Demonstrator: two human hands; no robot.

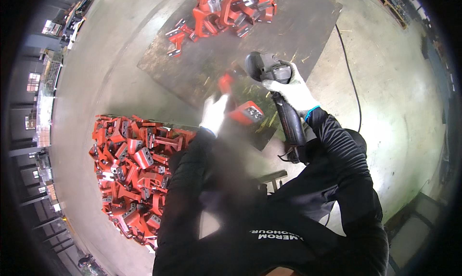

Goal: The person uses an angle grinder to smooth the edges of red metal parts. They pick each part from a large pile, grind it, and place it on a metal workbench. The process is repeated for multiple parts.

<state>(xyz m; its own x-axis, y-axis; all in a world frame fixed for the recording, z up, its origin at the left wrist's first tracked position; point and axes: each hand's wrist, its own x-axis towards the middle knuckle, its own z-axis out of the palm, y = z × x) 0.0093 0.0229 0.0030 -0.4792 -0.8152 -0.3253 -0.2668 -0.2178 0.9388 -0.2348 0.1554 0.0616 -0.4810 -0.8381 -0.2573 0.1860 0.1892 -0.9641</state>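
My right hand (297, 92), in a white glove with a blue cuff edge, is wrapped round the body of a black angle grinder (288, 119). The tool's head points up and left, over the dark plate. In my left hand (214, 113), also white-gloved and smeared by motion, is a red-painted metal bracket (246, 113). A grey face with holes shows at the bracket's right end, and its upper part is blurred. The bracket is left of the grinder and apart from it. The fingertips of my left hand are partly lost in the blur.
A dark metal plate (180, 78) lies ahead of me, with several red brackets (231, 11) heaped on its far part. To my left is a big pile of similar brackets (132, 175). A black cable (353, 76) runs along the concrete floor (394, 83) at the right.
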